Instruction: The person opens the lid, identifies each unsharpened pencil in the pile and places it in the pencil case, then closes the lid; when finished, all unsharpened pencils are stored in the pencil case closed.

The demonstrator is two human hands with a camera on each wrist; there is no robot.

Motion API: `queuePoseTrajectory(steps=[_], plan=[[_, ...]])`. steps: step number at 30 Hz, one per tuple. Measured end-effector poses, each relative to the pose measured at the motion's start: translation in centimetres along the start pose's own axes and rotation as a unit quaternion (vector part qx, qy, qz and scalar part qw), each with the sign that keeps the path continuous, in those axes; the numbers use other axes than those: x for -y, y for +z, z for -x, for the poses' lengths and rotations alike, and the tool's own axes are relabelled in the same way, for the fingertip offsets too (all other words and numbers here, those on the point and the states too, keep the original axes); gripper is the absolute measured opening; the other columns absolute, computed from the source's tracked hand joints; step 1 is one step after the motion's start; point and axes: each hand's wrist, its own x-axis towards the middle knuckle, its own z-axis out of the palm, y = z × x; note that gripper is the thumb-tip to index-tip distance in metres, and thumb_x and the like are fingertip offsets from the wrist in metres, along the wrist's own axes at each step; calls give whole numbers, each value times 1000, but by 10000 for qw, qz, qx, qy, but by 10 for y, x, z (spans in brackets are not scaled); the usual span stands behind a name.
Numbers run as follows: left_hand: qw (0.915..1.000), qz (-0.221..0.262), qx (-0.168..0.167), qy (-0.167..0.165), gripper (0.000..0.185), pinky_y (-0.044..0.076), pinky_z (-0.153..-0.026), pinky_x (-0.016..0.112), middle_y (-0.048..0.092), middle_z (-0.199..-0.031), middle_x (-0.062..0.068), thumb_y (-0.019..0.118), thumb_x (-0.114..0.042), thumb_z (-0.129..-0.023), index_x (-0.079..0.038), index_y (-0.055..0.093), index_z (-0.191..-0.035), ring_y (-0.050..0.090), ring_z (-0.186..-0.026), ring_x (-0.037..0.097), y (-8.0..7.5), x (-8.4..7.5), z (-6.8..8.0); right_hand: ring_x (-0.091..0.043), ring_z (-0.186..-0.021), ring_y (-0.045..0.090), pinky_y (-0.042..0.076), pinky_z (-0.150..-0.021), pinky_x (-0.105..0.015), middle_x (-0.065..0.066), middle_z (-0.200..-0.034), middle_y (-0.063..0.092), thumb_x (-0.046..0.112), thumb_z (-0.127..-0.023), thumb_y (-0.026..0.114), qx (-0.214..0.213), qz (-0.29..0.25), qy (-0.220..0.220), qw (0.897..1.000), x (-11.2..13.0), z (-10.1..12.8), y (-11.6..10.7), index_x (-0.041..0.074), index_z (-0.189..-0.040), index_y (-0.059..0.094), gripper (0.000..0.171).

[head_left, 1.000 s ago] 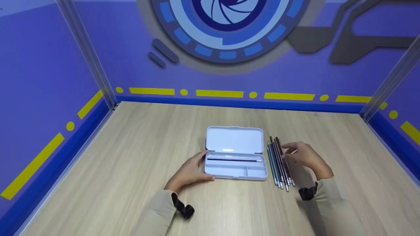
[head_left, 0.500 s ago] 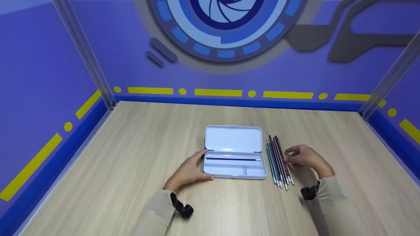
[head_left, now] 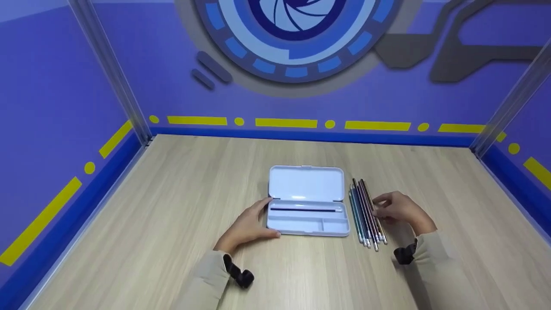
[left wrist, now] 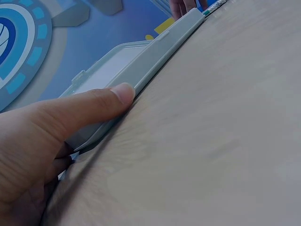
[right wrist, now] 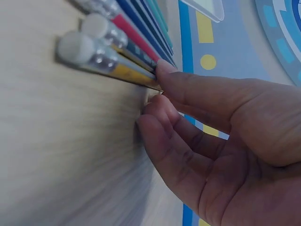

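Loose bundle of pencils (head_left: 363, 215), approx. parallel, on the table (head_left: 206, 172) just R of the pencil case (head_left: 292, 224); white eraser ends face the person (teal, blue, red & yellow barrels show at the R wrist). R hand (head_left: 402, 209) at the bundle's outer side: thumb & fingers bent, a small gap btwn. them, thumb tip touching the outermost pencils, incl. a yellow pencil (right wrist: 127, 74); w/ the fingertips partly hidden, whether they pinch a pencil cannot be told.

Pencil case: white, lid (head_left: 306, 183) folded back on the far side. A single dark pencil (head_left: 303, 210) lies lengthwise in the long rear compartment, eraser to R; the front row is split into a longer L & a shorter R compartment. L hand (head_left: 247, 224) grips the case's L end, thumb along the front wall, fingers round the side.

Periphery: beige sleeves (head_left: 202, 275), a black wrist device (head_left: 244, 277) on each arm; beyond the table, blue-purple wall (head_left: 172, 94) w/ yellow dashes & dots.
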Motion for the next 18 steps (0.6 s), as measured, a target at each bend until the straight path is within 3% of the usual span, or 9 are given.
queuePoseTrajectory(steps=[7, 18], plan=[[10000, 29, 15, 3, 103, 26, -118, 47, 35, -154, 13, 88, -39, -64, -15, 35, -149, 29, -143, 31, 0, 0, -1, -13, -70, 63, 57, -62, -31, -15, -91, 68, 5, -86, 68, -38, -89, 119, 9999, 0, 3, -1, -15, -127, 51, 49], [10000, -18, 25, -86, 103, 26, -118, 48, 34, -154, 13, 88, -40, -63, -17, 35, -149, 30, -143, 31, 0, -1, 1, -15, -65, 64, 57, -57, -31, -20, -88, 67, 3, -82, 65, -338, 222, 249, 9989, 10, 3, 7, -17, -125, 50, 50]])
